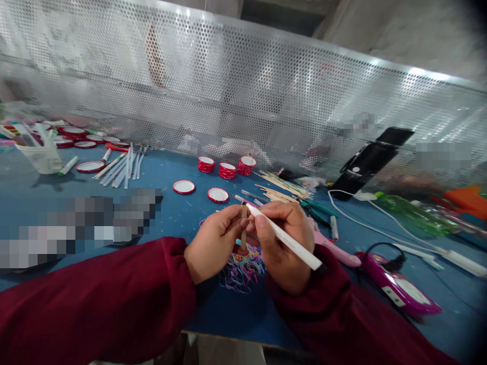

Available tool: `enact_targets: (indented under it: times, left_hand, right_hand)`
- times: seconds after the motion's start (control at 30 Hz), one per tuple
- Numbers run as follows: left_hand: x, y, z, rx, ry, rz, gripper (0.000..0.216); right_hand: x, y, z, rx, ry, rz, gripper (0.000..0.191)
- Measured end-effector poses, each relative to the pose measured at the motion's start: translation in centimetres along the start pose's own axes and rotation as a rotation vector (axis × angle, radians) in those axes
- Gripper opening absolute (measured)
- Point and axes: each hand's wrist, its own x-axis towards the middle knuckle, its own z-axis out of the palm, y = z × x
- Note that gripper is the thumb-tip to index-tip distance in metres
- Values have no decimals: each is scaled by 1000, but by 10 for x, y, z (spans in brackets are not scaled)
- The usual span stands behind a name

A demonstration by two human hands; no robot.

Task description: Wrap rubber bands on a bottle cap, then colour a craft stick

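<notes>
My left hand pinches a thin flat wooden stick, held upright in front of me. In my right hand a white marker pen is gripped like a writing tool, its tip close to the top of the stick; whether the two touch I cannot tell. The fingers of both hands nearly meet around the stick. Below them a tangled heap of multicoloured thin strands lies on the blue table, partly hidden by my hands.
Red-rimmed round lids lie beyond my hands, with stacks behind. At left are white sticks and a cup of tools. To the right are a pink tool, a purple device, a white cable and a black bottle.
</notes>
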Motion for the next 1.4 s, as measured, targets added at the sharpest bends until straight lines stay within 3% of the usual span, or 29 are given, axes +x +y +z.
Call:
enact_targets:
  times: [1.0, 1.23, 1.4]
  left_hand:
    - [0, 2, 1, -57, 33, -32, 25]
    - [1, 4, 1, -129, 41, -51, 24]
    - [0, 4, 1, -156, 50, -41, 26]
  right_hand:
    - [-2, 1, 0, -13, -1, 13, 8]
    - [-5, 0, 1, 49, -14, 106, 12]
    - [-2, -3, 1, 36, -35, 52, 14]
